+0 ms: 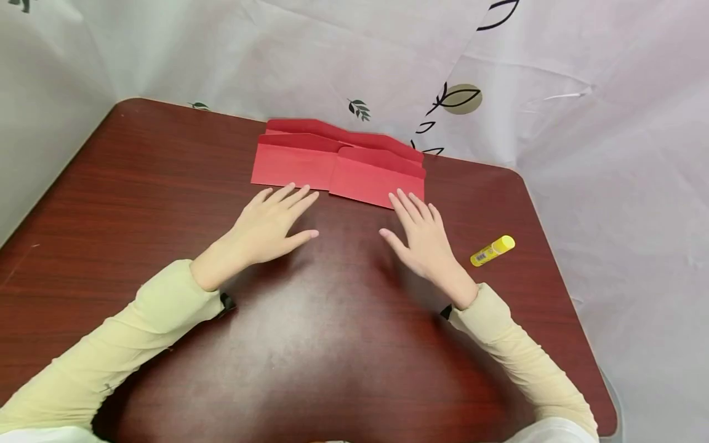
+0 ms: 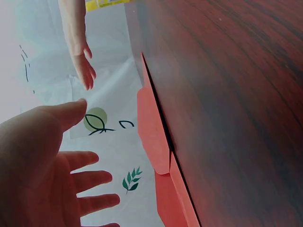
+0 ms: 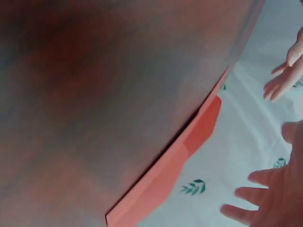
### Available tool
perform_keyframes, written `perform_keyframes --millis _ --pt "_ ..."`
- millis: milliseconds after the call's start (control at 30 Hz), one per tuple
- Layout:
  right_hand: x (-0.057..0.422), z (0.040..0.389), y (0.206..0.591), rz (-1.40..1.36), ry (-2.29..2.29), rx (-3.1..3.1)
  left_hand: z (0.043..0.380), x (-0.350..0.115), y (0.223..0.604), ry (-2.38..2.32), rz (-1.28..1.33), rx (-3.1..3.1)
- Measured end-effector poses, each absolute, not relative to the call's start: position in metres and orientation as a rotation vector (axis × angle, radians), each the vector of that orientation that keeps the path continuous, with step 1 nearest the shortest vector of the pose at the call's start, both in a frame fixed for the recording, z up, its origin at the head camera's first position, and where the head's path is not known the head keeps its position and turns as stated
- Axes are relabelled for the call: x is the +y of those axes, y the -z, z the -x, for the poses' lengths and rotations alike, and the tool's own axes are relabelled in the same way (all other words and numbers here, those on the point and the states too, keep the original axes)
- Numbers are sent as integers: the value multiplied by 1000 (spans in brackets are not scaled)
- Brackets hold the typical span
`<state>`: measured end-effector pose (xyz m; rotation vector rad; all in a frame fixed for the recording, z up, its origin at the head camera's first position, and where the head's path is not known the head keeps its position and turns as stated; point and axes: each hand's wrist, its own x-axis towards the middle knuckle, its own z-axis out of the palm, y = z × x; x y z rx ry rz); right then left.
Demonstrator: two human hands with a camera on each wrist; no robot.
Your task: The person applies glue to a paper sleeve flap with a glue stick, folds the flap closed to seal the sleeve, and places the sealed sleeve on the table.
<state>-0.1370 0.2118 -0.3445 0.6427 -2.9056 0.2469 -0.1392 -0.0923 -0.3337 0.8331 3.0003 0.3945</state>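
Note:
Several red envelopes [image 1: 293, 163] lie overlapping at the far edge of the table, their flaps raised toward the back. My left hand [image 1: 263, 229] hovers over the table just in front of the left envelopes, fingers spread, holding nothing. Opposite it, my right hand [image 1: 422, 241] is held with its fingers extended near the lower edge of the right envelope [image 1: 376, 178]; it holds nothing either. In the left wrist view the left hand [image 2: 52, 165] appears apart from the envelopes [image 2: 154, 132]. The right wrist view likewise shows the right hand [image 3: 277, 189] clear of them.
A yellow glue stick [image 1: 492, 250] lies on the table to the right of my right hand. The dark reddish-brown wooden table [image 1: 332, 344] has rounded corners. White curtain-like sheeting [image 1: 609, 184] with leaf prints hangs behind and beside it.

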Motion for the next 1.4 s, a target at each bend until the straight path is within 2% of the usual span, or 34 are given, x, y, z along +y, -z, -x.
perform_keyframes --millis 267,533,833,1233,1400 --pt "219 138 326 -557 -349 -2715 138 -80 331 -644 -870 3119" --pt "240 137 298 -307 -418 -2629 143 -67 322 -748 -834 3150" --pt "274 135 283 -60 -352 -2569 145 -52 322 -887 -839 3116" --pt "325 112 273 355 -172 -2806 153 -37 322 -896 -805 3078" --pt "341 106 275 409 -98 -3028 158 -33 324 -903 -842 3089"
